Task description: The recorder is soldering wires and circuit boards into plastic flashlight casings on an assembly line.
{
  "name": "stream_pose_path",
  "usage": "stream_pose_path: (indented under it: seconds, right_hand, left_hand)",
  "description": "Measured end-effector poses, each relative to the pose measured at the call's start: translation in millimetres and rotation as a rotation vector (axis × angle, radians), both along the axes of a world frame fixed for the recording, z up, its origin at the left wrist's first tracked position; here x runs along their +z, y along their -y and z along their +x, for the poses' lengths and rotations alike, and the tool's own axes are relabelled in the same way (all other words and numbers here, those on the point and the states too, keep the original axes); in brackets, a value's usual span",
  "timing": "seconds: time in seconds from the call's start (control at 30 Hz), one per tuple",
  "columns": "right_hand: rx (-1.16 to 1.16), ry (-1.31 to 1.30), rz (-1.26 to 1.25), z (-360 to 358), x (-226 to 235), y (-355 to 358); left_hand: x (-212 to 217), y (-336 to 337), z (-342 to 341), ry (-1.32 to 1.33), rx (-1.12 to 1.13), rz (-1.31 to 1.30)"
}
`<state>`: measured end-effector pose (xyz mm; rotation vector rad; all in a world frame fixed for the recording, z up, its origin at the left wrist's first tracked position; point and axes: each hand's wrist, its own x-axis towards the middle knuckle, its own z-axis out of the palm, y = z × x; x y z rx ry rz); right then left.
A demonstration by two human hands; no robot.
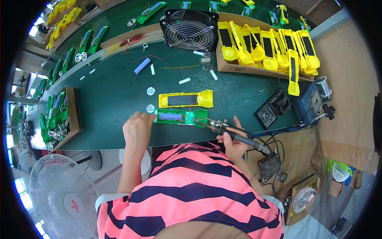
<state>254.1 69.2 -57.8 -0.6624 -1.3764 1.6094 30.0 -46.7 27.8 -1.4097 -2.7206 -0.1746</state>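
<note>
A green half-shell (203,114) lies at the table's front, carrying a blue cylindrical battery (170,116), a small circuit board (189,117) and thin red wires. Its left end is pinched between the fingers of my left hand (137,128). My right hand (234,146) is closed round a soldering iron (244,140), whose tip reaches the right side of the circuit board; whether it touches is too small to tell. Just beyond lies a yellow half-shell (207,98) with a black panel, and a thin red wire runs between the two shells.
A fan (190,32) stands at the back beside a cardboard box (246,68) of yellow shells. Green assemblies fill a box (73,115) at left. A soldering station (308,104), solder spool (323,85) and tip-cleaning tray (274,109) are at right. A loose battery (142,65) lies farther back.
</note>
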Motion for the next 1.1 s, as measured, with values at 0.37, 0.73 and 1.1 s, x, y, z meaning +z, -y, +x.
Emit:
stream_pose_path:
  seconds: [0.37, 0.73, 1.1]
  right_hand:
    - [-0.050, 0.025, -0.090, -6, 9, 0]
    - [-0.040, -0.009, -0.114, -4, 7, 0]
    - [-0.019, 0.022, -0.179, -3, 8, -5]
  left_hand:
    - [-37, -18, 28, 0.221, -0.613, 0.456]
    - [-58, 3, 24, -0.031, -0.521, 0.450]
    - [-41, -15, 26, 0.194, -0.621, 0.540]
